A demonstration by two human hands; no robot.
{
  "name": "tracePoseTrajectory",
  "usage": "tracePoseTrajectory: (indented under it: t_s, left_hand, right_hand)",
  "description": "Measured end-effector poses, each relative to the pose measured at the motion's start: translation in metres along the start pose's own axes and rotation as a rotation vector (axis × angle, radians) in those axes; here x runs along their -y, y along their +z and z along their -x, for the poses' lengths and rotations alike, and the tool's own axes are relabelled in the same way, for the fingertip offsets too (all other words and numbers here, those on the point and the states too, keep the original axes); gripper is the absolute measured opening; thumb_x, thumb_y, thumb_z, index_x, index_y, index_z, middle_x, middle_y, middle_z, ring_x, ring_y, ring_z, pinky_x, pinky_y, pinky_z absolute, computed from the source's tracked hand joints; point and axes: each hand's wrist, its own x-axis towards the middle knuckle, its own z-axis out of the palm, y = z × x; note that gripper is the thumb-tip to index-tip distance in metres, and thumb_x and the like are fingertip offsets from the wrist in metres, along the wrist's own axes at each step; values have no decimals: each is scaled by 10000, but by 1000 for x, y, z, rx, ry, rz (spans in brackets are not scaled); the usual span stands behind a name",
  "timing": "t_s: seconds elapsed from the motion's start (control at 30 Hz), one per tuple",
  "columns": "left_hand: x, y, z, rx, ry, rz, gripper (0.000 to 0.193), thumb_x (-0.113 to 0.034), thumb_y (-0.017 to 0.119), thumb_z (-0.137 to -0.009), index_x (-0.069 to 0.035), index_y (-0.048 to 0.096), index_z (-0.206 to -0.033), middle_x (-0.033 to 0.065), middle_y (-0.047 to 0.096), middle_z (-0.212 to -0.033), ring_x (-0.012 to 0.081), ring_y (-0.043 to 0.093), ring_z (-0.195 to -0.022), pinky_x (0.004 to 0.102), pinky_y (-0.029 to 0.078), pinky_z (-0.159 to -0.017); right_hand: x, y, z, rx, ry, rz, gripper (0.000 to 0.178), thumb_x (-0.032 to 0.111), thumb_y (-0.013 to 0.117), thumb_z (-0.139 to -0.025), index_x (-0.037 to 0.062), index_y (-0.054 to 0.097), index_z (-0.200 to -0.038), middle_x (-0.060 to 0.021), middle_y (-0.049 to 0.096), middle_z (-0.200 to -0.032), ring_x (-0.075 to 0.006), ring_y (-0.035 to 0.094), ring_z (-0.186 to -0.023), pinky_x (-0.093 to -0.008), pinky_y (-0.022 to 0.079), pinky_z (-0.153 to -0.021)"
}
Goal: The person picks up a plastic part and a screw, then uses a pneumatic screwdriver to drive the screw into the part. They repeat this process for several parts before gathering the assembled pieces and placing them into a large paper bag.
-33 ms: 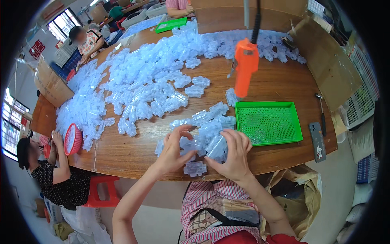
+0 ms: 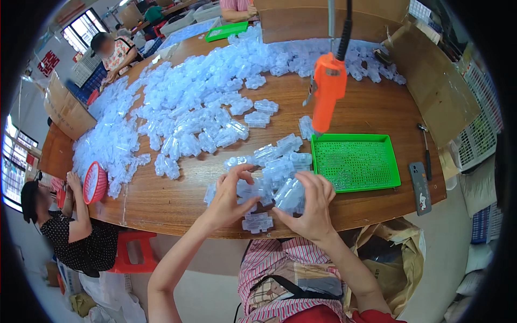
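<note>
In front of me lies a small heap of clear plastic parts (image 2: 280,168), blocky housings with stepped edges. My right hand (image 2: 315,207) grips one clear plastic part (image 2: 290,195) between thumb and fingers, tilted at the heap's right side. At the left side of the heap, my left hand (image 2: 229,199) is open, thumb and forefinger apart around another clear part (image 2: 254,189); its other fingers are partly hidden. A single part (image 2: 258,222) lies flat near the table edge, between my wrists. Beyond my right hand hangs an orange electric screwdriver (image 2: 328,91), tip down.
A green tray (image 2: 396,161) of tiny metal pieces stands right of the heap. Farther right are a phone (image 2: 420,188) and a black-handled tool (image 2: 427,156). A large pile of clear parts (image 2: 199,81) covers the far table. Co-workers sit left, near a pink basket (image 2: 96,183).
The orange screwdriver has swung slightly to the right. My right hand has tilted its plastic part a little; my left hand has barely moved. The co-worker's hand at lower left has shifted slightly.
</note>
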Motion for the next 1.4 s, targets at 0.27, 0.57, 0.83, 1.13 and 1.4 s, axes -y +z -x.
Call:
tracePoseTrajectory:
  t_s: [0.27,0.57,0.83,1.13,1.4]
  left_hand:
    - [-42,25,10,-181,315,-5,648,-12,796,-704,-38,495,-1277,105,624,-954,281,631,-869,366,517,-774]
    - [-101,145,-15,174,246,22,606,-156,735,-799,-44,458,-1326,138,637,-1006,316,626,-905,389,530,-744]
    - [-102,151,-44,-49,497,-113,536,-182,745,-774,-7,535,-1235,130,644,-971,271,633,-883,362,534,-727]
    - [-95,144,-39,-125,469,-124,508,-171,777,-751,-9,574,-1188,117,652,-964,279,638,-920,369,535,-764]
    - [-91,78,-30,-101,8,-339,558,-305,868,-611,-125,629,-1081,112,516,-1098,362,407,-1116,479,351,-938]
  right_hand:
    - [-36,-61,63,-30,234,200,886,431,870,-627,34,428,-1284,-147,514,-1204,-328,456,-1108,-449,318,-967]
    - [-68,-91,94,-26,494,464,980,562,745,-721,13,333,-1421,-180,476,-1268,-346,387,-1197,-496,237,-1018]
    - [-73,-102,98,30,476,452,875,582,620,-833,35,340,-1456,-175,437,-1261,-347,371,-1153,-484,243,-981]
    - [-66,-80,84,-23,522,464,864,536,668,-811,67,355,-1466,-167,442,-1198,-347,391,-1102,-482,269,-947]
    - [31,-163,35,-377,251,-149,537,192,602,-812,-9,488,-1297,-165,544,-1155,-296,529,-1058,-407,401,-946]
